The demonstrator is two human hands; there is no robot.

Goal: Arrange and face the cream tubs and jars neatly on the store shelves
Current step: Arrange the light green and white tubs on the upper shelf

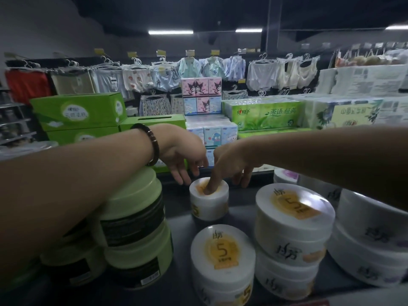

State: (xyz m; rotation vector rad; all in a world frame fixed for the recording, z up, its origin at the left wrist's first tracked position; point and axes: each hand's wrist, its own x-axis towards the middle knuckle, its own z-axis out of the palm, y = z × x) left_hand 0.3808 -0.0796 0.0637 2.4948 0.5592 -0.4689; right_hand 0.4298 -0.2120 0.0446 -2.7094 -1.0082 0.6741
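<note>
A small white cream jar (pixel 209 202) with an orange lid label stands at the back of the dark shelf (pixel 176 208). My right hand (pixel 231 164) reaches over it, one finger pressing down on its lid, the other fingers spread behind it. My left hand (pixel 185 155), a bead bracelet on its wrist, hangs just left of the jar with loose fingers, holding nothing. In front stands a white tub (pixel 223 257) with an orange 5 label. To its right, two larger white tubs (pixel 293 219) are stacked.
Green-lidded jars (pixel 136 219) are stacked on the left under my left forearm. More white tubs (pixel 371 235) fill the right edge. Beyond the shelf lie green tissue boxes (pixel 79 111), tissue packs (pixel 265 115) and a rack of hanging underwear (pixel 265 71).
</note>
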